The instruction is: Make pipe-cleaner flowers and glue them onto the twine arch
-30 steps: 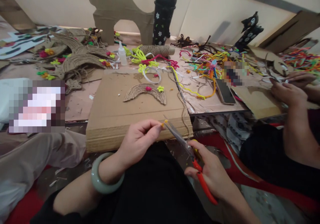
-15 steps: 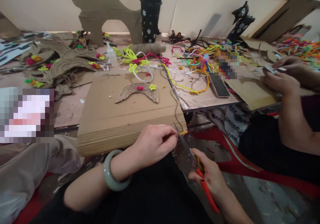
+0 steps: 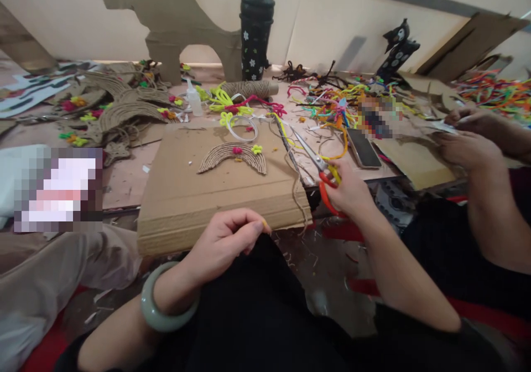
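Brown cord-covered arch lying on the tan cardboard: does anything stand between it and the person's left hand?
Nothing visible blocks the way: tan cardboard lies between the bare left hand, pinching a small yellowish piece, and the brown cord-covered arch. The red-handled metal scissors in the right hand are off to the right.

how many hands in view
4: wearer's left hand, pinching a yellow-orange piece; right hand, holding orange-handled metal scissors; co-worker's near hand and far hand at right. Others may be hidden.

1 pr scissors (image 3: 320,165), 1 clear btl (image 3: 193,101), 1 twine roll (image 3: 256,89), 1 wht ring (image 3: 243,139) & 1 bangle (image 3: 149,304).
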Action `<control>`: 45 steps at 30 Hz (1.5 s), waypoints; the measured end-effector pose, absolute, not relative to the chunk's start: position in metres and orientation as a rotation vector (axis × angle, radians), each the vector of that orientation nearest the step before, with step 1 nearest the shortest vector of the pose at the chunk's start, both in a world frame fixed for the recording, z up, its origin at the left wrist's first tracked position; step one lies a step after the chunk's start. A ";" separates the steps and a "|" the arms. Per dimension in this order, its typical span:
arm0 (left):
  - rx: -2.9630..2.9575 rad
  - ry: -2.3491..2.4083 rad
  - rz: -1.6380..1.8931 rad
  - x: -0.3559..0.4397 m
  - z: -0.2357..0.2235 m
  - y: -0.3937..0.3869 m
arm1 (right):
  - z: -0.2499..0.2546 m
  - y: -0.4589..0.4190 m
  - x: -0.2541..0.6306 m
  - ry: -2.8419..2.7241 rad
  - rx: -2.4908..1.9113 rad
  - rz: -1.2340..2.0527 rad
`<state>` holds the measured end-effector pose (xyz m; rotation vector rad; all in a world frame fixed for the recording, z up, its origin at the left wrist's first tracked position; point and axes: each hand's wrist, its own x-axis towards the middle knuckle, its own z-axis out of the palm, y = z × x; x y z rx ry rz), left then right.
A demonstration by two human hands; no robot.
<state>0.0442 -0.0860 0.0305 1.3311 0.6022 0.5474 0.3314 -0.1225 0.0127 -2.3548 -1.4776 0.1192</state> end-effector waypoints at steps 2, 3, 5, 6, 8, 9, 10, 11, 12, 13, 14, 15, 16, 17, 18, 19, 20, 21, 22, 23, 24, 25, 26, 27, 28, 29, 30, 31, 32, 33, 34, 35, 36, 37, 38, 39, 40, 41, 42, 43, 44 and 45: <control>1.297 0.632 0.605 0.035 0.025 -0.085 | 0.014 -0.087 0.347 -1.551 -2.519 0.000; 1.279 0.649 0.631 0.031 0.023 -0.084 | 0.016 -0.074 0.352 -1.607 -2.607 -0.025; 1.229 0.691 0.684 0.023 0.019 -0.080 | 0.023 -0.055 0.357 -1.675 -2.683 -0.042; 1.193 0.718 0.715 0.019 0.018 -0.078 | 0.029 -0.049 0.356 -1.712 -2.696 -0.049; 1.097 0.783 0.780 0.010 0.016 -0.072 | 0.041 -0.041 0.347 -1.801 -2.671 -0.135; 1.044 0.812 0.816 0.007 0.015 -0.069 | 0.046 -0.037 0.340 -1.868 -2.630 -0.193; 0.995 0.835 0.852 0.003 0.015 -0.066 | 0.050 -0.033 0.330 -1.948 -2.568 -0.248; 0.952 0.852 0.886 0.001 0.014 -0.064 | 0.052 -0.027 0.320 -2.030 -2.493 -0.272; 0.918 0.860 0.914 -0.002 0.014 -0.062 | 0.052 -0.021 0.309 -2.138 -2.420 -0.232; 0.894 0.864 0.934 -0.004 0.014 -0.060 | 0.050 -0.014 0.299 -2.217 -2.370 -0.182; 0.877 0.866 0.946 -0.006 0.014 -0.059 | 0.046 -0.007 0.290 -2.273 -2.337 -0.142; 0.864 0.867 0.951 -0.007 0.014 -0.059 | 0.042 -0.001 0.283 -2.313 -2.315 -0.112; 0.855 0.868 0.950 -0.008 0.014 -0.058 | 0.037 0.005 0.277 -2.329 -2.303 -0.099; 0.851 0.866 0.949 -0.009 0.014 -0.058 | 0.034 0.008 0.274 -2.337 -2.295 -0.092; 0.849 0.863 0.945 -0.010 0.013 -0.058 | 0.033 0.011 0.272 -2.341 -2.286 -0.087; 0.847 0.859 0.940 -0.011 0.013 -0.057 | 0.033 0.012 0.271 -2.340 -2.276 -0.084; 0.843 0.852 0.933 -0.011 0.013 -0.056 | 0.035 0.012 0.269 -2.336 -2.267 -0.085; 0.836 0.843 0.926 -0.012 0.014 -0.054 | 0.039 0.011 0.267 -2.327 -2.246 -0.092; 0.824 0.833 0.920 -0.012 0.014 -0.052 | 0.042 0.010 0.264 -2.322 -2.210 -0.095; 0.808 0.823 0.917 -0.011 0.014 -0.050 | 0.046 0.008 0.259 -2.333 -2.159 -0.092; 0.792 0.815 0.916 -0.011 0.014 -0.049 | 0.049 0.007 0.252 -2.366 -2.100 -0.076; 0.779 0.811 0.916 -0.010 0.015 -0.047 | 0.051 0.007 0.244 -2.417 -2.040 -0.047; 0.770 0.811 0.916 -0.010 0.015 -0.046 | 0.051 0.007 0.236 -2.480 -1.988 -0.011; 0.766 0.813 0.913 -0.010 0.015 -0.046 | 0.050 0.008 0.227 -2.537 -1.957 0.023; 0.764 0.815 0.912 -0.010 0.016 -0.046 | 0.047 0.009 0.219 -2.578 -1.948 0.044; 0.764 0.818 0.908 -0.010 0.016 -0.046 | 0.044 0.011 0.211 -2.600 -1.953 0.053; 0.763 0.819 0.906 -0.010 0.017 -0.047 | 0.041 0.013 0.205 -2.605 -1.965 0.052; 0.761 0.820 0.904 -0.011 0.017 -0.047 | 0.038 0.016 0.199 -2.606 -1.977 0.045; 0.758 0.820 0.902 -0.011 0.018 -0.047 | 0.035 0.018 0.196 -2.607 -1.985 0.039; 0.755 0.823 0.900 -0.011 0.018 -0.048 | 0.034 0.020 0.194 -2.608 -1.988 0.035; 0.753 0.826 0.897 -0.011 0.018 -0.047 | 0.035 0.022 0.193 -2.609 -1.985 0.035; 0.751 0.828 0.894 -0.011 0.018 -0.047 | 0.037 0.022 0.195 -2.609 -1.978 0.038; 0.748 0.828 0.893 -0.011 0.018 -0.047 | 0.041 0.020 0.199 -2.610 -1.974 0.040; 0.746 0.825 0.892 -0.012 0.018 -0.046 | 0.046 0.016 0.204 -2.610 -1.964 0.059; 0.743 0.819 0.892 -0.012 0.018 -0.046 | 0.053 0.009 0.211 -2.602 -1.942 0.097; 0.740 0.811 0.890 -0.013 0.018 -0.045 | 0.061 -0.002 0.220 -2.594 -1.919 0.136; 0.735 0.801 0.888 -0.014 0.018 -0.045 | 0.070 -0.017 0.230 -2.561 -1.833 0.285; 0.730 0.790 0.882 -0.014 0.018 -0.045 | 0.078 -0.034 0.240 -2.502 -1.737 0.412; 0.721 0.780 0.875 -0.014 0.018 -0.044 | 0.087 -0.052 0.249 -2.467 -1.646 0.545; 0.709 0.770 0.868 -0.014 0.019 -0.044 | 0.095 -0.071 0.256 -2.456 -1.565 0.706; 0.697 0.762 0.864 -0.013 0.020 -0.043 | 0.101 -0.089 0.262 -2.459 -1.480 0.870; 0.685 0.761 0.863 -0.011 0.021 -0.042 | 0.106 -0.104 0.264 -2.460 -1.428 0.998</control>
